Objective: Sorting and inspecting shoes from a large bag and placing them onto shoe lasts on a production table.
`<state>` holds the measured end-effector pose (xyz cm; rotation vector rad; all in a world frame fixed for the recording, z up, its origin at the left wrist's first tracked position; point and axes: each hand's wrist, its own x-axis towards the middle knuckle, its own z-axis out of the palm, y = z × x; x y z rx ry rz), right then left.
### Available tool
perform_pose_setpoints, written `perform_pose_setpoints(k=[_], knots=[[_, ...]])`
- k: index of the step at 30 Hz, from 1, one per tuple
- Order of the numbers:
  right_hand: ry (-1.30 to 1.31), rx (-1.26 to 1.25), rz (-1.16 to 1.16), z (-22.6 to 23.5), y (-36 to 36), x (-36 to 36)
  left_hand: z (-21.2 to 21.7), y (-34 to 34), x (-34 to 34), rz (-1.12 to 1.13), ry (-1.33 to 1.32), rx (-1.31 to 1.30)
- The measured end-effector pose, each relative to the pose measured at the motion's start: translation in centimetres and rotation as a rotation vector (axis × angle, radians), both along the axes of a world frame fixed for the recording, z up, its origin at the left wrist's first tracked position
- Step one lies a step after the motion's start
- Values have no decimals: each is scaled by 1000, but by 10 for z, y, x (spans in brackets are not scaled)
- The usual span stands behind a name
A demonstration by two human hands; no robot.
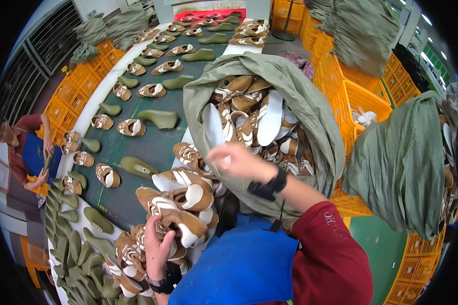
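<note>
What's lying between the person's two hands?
In the head view, between the left hand and the right hand lies a heap of brown-and-white shoe uppers, stacked beside the open green sack.

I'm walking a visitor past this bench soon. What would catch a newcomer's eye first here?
Likely the big grey-green sack at centre, gaping open and full of brown-and-white shoe uppers, with the right hand at its mouth. Below it, the left hand grips an armful of the same uppers. Left, a dark conveyor belt carries rows of uppers and green lasts.
</note>
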<state>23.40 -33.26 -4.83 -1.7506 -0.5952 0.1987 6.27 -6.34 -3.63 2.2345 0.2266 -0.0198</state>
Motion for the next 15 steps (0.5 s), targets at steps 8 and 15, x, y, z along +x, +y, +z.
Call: perform_pose_setpoints(k=[8,15], knots=[[890,-5,-605,-144,-179,93,3,-11,-4,43,-101,190],[664,250,-422,-116,-144,59,23,-17,-2,112,-178,238]])
